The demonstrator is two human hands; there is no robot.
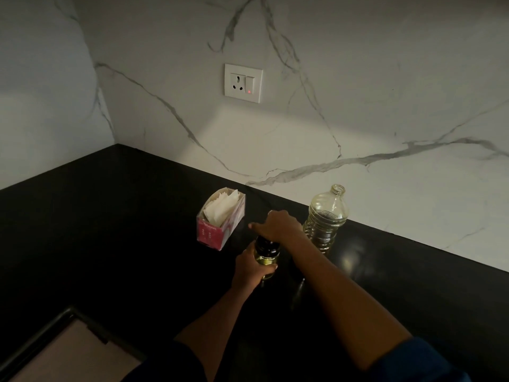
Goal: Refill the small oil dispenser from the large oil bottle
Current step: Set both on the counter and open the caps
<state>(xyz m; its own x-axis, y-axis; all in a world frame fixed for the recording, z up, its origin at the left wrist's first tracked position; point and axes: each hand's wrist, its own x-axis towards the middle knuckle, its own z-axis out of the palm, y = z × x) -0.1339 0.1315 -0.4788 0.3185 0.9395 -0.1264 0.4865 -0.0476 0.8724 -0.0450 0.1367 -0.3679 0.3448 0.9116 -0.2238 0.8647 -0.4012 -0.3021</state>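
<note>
Small oil dispenser (266,257) held steady on the counter (124,244)
The left hand (249,268) curls its fingers round the body so it cannot turn; the right hand (279,224) covers the dark cap (266,245), fingers hidden, grip unclear. The large oil bottle (326,216) stands uncapped just beside.

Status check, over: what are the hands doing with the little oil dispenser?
Left hand grips small dispenser body; right hand on its dark cap. Large bottle stands uncapped, right, by wall. Tissue box left, clear of both.

Dark blue sleeves (421,359), bare forearms (344,293).
</note>
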